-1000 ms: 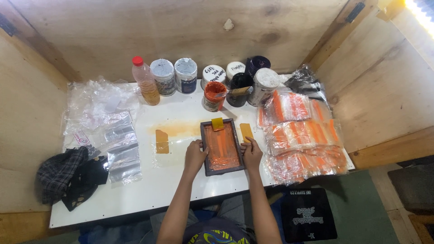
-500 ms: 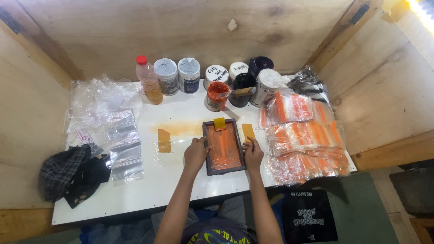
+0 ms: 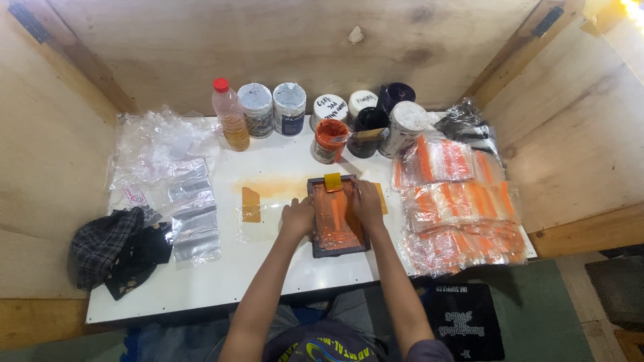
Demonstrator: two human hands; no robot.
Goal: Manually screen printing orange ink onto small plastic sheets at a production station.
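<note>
A small dark screen frame [image 3: 339, 234] smeared with orange ink lies on the white table [image 3: 221, 281], in the middle. My left hand [image 3: 298, 216] grips its left edge. My right hand [image 3: 367, 201] lies on its right edge, near the top. A yellow squeegee [image 3: 333, 182] rests on the frame's far end. A clear plastic bag [image 3: 258, 224] sticks out from under the frame on the left, next to an orange card [image 3: 251, 204].
An open orange ink jar [image 3: 329, 141], a red-capped bottle [image 3: 231, 121] and several lidded jars [image 3: 288, 107] line the back. Stacks of orange-printed bags [image 3: 463, 214] fill the right side. Blank clear bags [image 3: 191, 214] and a dark cloth [image 3: 114, 248] lie at the left. Wooden walls enclose the table.
Both hands have slid a little forward along the frame's sides, the right one farther up toward its top corner. The frame has stayed in place.
</note>
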